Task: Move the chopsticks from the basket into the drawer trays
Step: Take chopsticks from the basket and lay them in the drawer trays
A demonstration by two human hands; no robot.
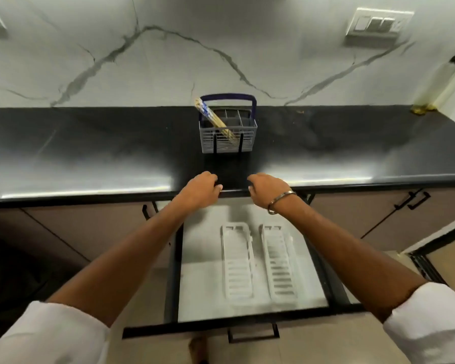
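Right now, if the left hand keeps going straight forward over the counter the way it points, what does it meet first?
Probably the grey basket holding the chopsticks. The left hand sits at the counter edge, with only bare counter showing between them. Depth is unclear, and the basket stands slightly to its right, so it might pass just beside it.

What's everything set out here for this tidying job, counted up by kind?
Baskets: 1, the grey basket on the black counter
Chopstick bundles: 1, the chopsticks leaning in the basket; single sticks too blurred to count
Trays: 2, the left tray and the right tray in the open drawer
Hands: 2, left hand, right hand
Total: 6
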